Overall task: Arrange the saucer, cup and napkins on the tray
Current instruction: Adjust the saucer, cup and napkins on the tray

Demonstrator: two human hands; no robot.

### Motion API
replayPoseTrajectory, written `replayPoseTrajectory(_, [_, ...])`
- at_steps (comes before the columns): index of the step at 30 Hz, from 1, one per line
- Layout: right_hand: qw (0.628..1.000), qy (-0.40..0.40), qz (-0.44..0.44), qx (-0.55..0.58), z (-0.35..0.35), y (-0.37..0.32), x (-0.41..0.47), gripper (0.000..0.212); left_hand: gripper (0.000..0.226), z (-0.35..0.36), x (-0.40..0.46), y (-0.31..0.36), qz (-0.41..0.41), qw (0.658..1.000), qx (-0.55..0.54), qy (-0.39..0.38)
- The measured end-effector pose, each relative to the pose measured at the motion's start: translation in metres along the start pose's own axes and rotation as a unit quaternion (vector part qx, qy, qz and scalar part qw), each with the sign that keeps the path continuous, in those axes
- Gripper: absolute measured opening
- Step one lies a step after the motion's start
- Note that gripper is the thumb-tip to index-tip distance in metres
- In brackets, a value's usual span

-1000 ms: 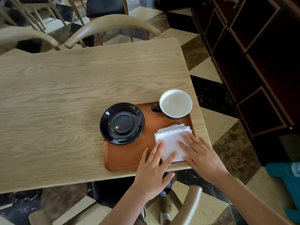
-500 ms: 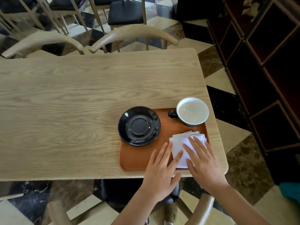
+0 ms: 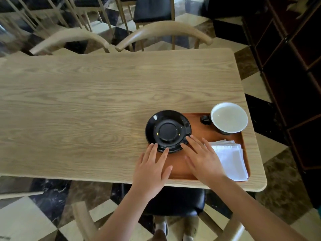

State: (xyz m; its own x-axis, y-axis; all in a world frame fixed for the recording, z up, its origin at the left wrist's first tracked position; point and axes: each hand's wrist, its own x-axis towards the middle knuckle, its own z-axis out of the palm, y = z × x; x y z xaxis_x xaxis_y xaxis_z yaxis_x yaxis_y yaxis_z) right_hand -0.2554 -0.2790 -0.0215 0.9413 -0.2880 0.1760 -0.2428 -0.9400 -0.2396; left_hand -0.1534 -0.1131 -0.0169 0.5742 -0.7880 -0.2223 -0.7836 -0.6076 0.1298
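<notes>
A brown tray (image 3: 196, 131) lies at the table's near right corner. A black saucer (image 3: 168, 130) rests on its left part, overhanging the tray's left and far edges. A cup (image 3: 229, 118), white inside and dark outside with its handle to the left, stands in the tray's far right corner. A stack of white napkins (image 3: 231, 160) lies in the near right part. My left hand (image 3: 150, 168) is flat, fingertips touching the saucer's near rim. My right hand (image 3: 202, 158) is also flat, fingertips at the saucer's near right rim. Neither hand holds anything.
The light wooden table (image 3: 86, 110) stretches left and far from the tray. Two curved wooden chair backs (image 3: 163, 30) stand at its far side, with more chairs behind. A dark shelf unit (image 3: 295, 75) stands to the right. A chair sits below me.
Both hands have left the napkin stack and moved left to the saucer's near rim. The camera view has shifted, so the tray sits further right in frame.
</notes>
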Motion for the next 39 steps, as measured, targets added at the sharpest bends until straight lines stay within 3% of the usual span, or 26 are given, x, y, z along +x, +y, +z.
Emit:
replayPoseTrajectory(24, [0.998, -0.021, -0.043, -0.034, 0.001, -0.010, -0.035, 0.033, 0.058, 0.011, -0.040, -0.006, 0.040, 0.998, 0.049, 0.028])
replayPoseTrajectory(27, [0.998, -0.015, -0.045, -0.037, -0.006, -0.011, -0.032, 0.039, 0.058, 0.000, -0.033, -0.002, 0.050, 0.996, 0.032, 0.066])
replayPoseTrajectory(34, [0.989, 0.141, 0.042, -0.027, -0.048, 0.030, 0.006, 0.033, 0.056, -0.051, 0.048, 0.040, 0.097, 0.979, -0.004, 0.178])
replayPoseTrajectory(37, [0.980, 0.154, 0.101, -0.070, -0.068, 0.071, 0.019, 0.034, 0.054, -0.066, 0.092, 0.069, 0.099, 0.977, -0.003, 0.188])
replayPoseTrajectory(39, [0.976, 0.114, 0.171, -0.069, -0.075, 0.097, 0.021, 0.039, 0.054, -0.070, 0.114, 0.089, 0.104, 0.980, -0.004, 0.171])
